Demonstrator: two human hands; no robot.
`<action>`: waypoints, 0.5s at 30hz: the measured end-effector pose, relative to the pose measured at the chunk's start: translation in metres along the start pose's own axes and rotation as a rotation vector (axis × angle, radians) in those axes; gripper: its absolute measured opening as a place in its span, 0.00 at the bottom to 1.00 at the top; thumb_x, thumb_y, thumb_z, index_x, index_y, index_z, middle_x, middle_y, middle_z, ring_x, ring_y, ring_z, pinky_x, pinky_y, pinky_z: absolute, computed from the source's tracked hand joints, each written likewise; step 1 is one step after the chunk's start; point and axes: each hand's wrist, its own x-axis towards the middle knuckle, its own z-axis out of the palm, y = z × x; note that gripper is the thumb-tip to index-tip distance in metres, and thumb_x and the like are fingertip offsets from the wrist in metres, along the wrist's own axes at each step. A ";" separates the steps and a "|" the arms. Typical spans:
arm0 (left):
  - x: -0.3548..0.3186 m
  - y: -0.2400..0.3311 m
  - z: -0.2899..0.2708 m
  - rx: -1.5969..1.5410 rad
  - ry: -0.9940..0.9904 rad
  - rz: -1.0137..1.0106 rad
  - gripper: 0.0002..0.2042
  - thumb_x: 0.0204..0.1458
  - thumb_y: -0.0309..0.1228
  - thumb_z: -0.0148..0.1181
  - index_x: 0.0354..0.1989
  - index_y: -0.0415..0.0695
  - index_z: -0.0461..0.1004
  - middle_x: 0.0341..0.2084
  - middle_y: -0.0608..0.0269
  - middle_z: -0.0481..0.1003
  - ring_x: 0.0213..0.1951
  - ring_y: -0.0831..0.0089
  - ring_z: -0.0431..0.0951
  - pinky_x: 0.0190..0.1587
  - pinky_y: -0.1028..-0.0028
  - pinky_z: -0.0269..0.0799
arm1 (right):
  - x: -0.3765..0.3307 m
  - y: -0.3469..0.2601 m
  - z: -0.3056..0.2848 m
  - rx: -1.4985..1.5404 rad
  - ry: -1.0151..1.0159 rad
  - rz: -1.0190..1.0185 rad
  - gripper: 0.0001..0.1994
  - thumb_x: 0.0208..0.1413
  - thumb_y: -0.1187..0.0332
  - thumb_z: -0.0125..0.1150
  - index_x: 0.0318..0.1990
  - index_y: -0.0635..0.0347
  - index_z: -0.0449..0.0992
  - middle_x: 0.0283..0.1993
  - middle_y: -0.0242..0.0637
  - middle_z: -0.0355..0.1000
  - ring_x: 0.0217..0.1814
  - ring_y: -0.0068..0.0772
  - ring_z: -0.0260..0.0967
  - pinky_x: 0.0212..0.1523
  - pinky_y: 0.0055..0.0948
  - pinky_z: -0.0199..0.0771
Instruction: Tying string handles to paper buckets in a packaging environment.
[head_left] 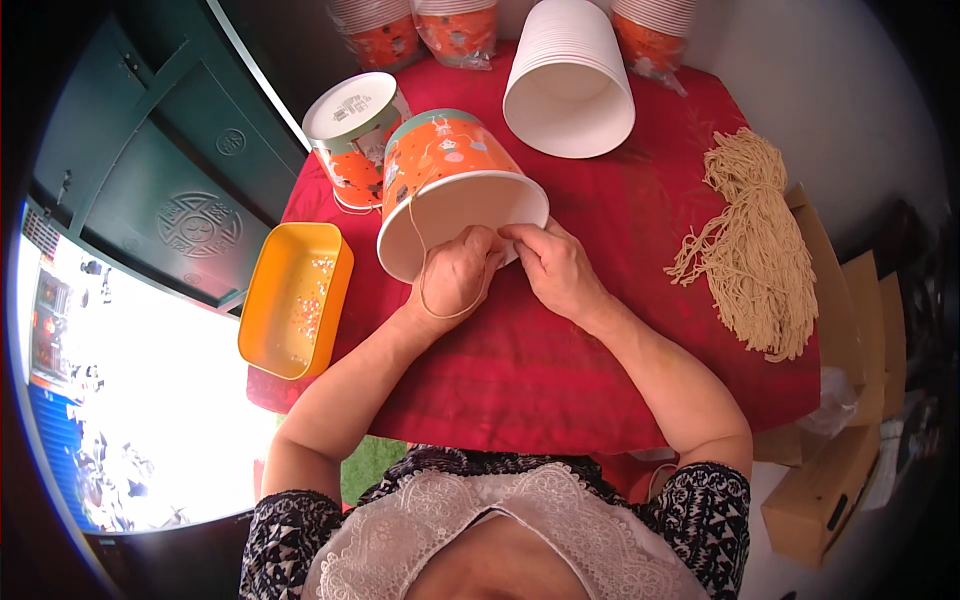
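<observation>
The left hand (455, 275) and right hand (555, 268) meet at the near rim of the bucket (450, 185), fingertips pinched together on the rim's edge. A thin cord (425, 285) loops from the bucket's side down over the left hand. The bucket lies tilted on the red cloth (560, 360), mouth toward the person, base pointing away. It is orange paper with small patterns, a pale green band and a white inside.
</observation>
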 end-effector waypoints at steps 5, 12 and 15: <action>0.002 0.003 -0.003 -0.005 -0.033 -0.006 0.08 0.47 0.20 0.64 0.32 0.41 0.70 0.27 0.55 0.76 0.31 0.54 0.78 0.33 0.61 0.73 | 0.000 0.004 -0.003 0.010 -0.036 0.003 0.08 0.58 0.76 0.55 0.43 0.65 0.77 0.47 0.54 0.72 0.46 0.57 0.73 0.44 0.45 0.77; -0.002 0.002 -0.005 -0.017 -0.063 -0.034 0.08 0.47 0.21 0.66 0.33 0.42 0.71 0.26 0.55 0.76 0.31 0.55 0.78 0.33 0.62 0.73 | 0.001 -0.002 -0.008 -0.009 -0.141 0.019 0.07 0.54 0.79 0.58 0.40 0.65 0.76 0.42 0.51 0.73 0.42 0.50 0.74 0.42 0.40 0.76; -0.001 0.005 -0.007 0.012 -0.059 -0.018 0.08 0.48 0.21 0.66 0.33 0.41 0.72 0.26 0.55 0.76 0.31 0.55 0.79 0.33 0.63 0.73 | 0.000 -0.003 -0.009 -0.031 -0.153 0.006 0.05 0.53 0.78 0.59 0.37 0.65 0.74 0.41 0.51 0.73 0.39 0.50 0.73 0.39 0.41 0.75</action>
